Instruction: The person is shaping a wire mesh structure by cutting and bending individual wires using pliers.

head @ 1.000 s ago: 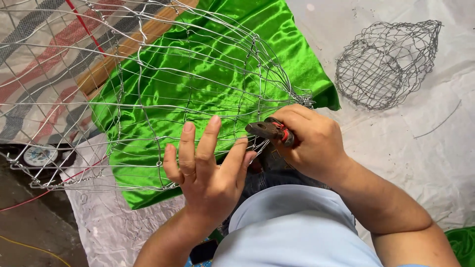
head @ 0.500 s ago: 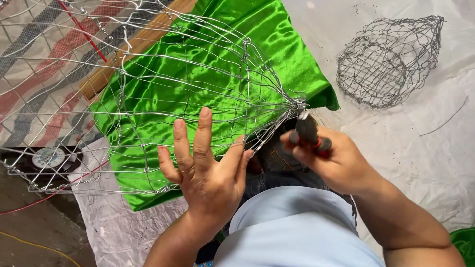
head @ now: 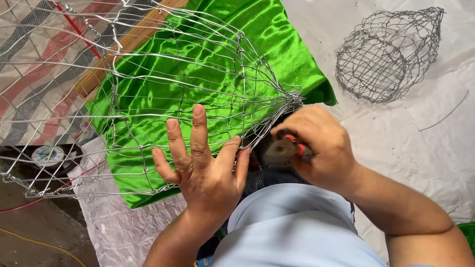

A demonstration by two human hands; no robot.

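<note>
A large silvery wire frame [head: 148, 99], cone-shaped and narrowing to a tip on the right, lies across my lap over shiny green satin cloth [head: 208, 64]. My left hand [head: 203, 168] rests flat on the frame's near side with its fingers spread. Close beside the frame's narrow tip [head: 292, 99], my right hand [head: 319, 146] grips pliers [head: 287, 148] with red and dark handles. The pliers' jaws are hidden under my fingers.
A smaller dark wire-mesh basket [head: 388, 52] lies on the white sheet [head: 425, 143] at the upper right. A loose wire piece [head: 448, 113] lies near it. A wooden strip [head: 133, 42] and a striped mat [head: 34, 64] are at upper left; a round tape roll [head: 47, 155] sits lower left.
My right hand has turned the pliers and dropped slightly below the frame's tip. The left hand slid a little along the frame, fingers still spread. The view has shifted slightly.
</note>
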